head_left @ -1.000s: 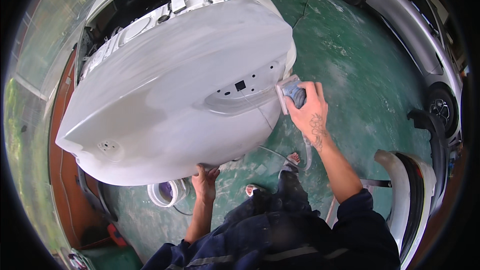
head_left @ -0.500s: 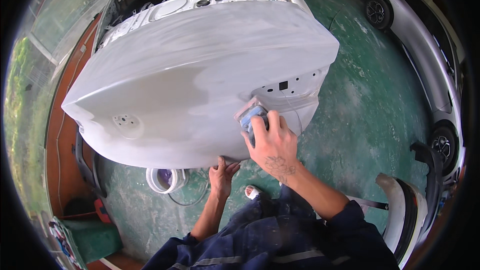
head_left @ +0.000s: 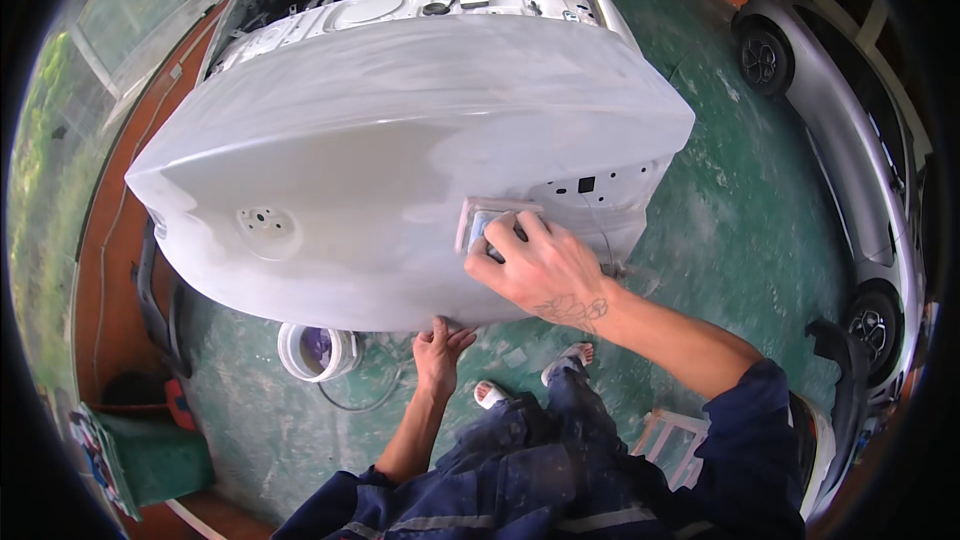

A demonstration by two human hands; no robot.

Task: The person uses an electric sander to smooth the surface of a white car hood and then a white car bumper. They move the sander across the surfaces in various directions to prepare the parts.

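A large white and grey car panel, patchy in sheen, spans the middle, with a small recess with holes at its left and a holed recess at its right. My right hand is closed on a sanding block with a blue body and pale pink base, flat against the panel just left of the right-hand recess. My fingers hide much of the block. My left hand grips the panel's lower edge, thumb and fingers against it, partly hidden by the panel.
A white car body stands behind the panel. Below are a white bucket, a hose and my sandalled feet. A green bin is at lower left. A silver car, dark bumper piece and pink frame are rightward.
My right hand and block have swung left from the panel's right edge onto its face, then shifted slightly further left. My left hand stays at the lower edge. The view has shifted.
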